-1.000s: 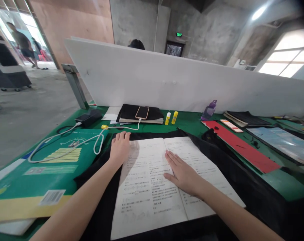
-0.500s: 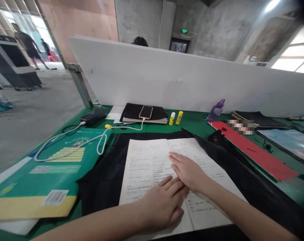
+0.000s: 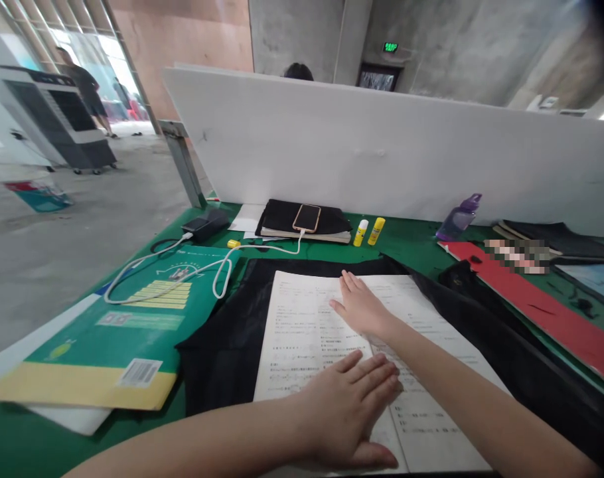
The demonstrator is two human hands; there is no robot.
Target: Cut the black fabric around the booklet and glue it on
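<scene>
An open book [image 3: 297,332] with printed pages lies on a black cloth [image 3: 222,352]. My left hand [image 3: 349,405] rests flat across the lower middle of the book, fingers stretched toward the right page, thumb apart. Farther up, my right hand [image 3: 359,305] lies flat over the centre fold near the top edge, its fingers pointing up and left. Neither hand holds anything. The two hands are apart, and my forearms cover parts of both pages.
Left of the cloth lies a green and yellow book [image 3: 107,332] under a white cable. Behind are a phone [image 3: 306,218] on a black-covered book, two glue sticks [image 3: 369,232] and a purple bottle [image 3: 458,218]. A red strip [image 3: 531,299] lies right; a white partition [image 3: 356,146] stands behind.
My right hand has slid up along the fold toward the book's top edge, away from my left hand. The left hand's fingers and thumb are spread wider. The view has shifted left.
</scene>
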